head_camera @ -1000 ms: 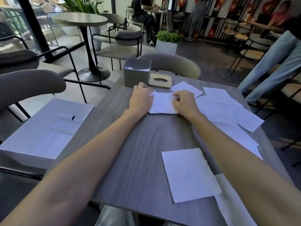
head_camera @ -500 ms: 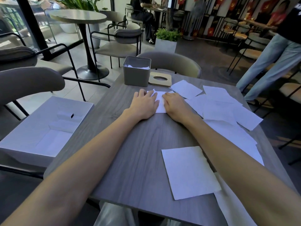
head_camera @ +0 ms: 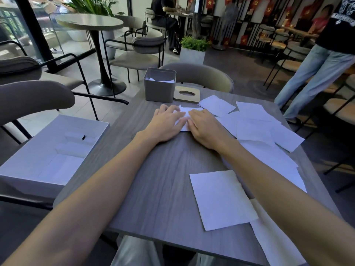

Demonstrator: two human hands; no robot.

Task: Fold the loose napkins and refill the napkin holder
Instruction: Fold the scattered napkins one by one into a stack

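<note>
A folded white napkin [head_camera: 184, 114] lies on the wooden table [head_camera: 165, 179] just in front of the grey napkin holder [head_camera: 159, 87]. My left hand [head_camera: 167, 123] and my right hand [head_camera: 206, 127] lie flat side by side on it, pressing it down with straight fingers; most of the napkin is hidden beneath them. The holder is open at the top with white napkins inside. Its wooden lid [head_camera: 187, 94] with an oval slot lies right of it. Several loose napkins [head_camera: 255, 127] spread over the right side, and one flat napkin [head_camera: 221, 198] lies near the front.
A white open box [head_camera: 48, 156] sits on a chair to the left of the table. A grey chair back [head_camera: 199, 75] stands behind the table. A person in jeans [head_camera: 315, 73] stands at the far right. Other café tables and chairs fill the background.
The napkin has been folded over to about half its width. My two hands have come together, from its outer edges to side by side on top of it.
</note>
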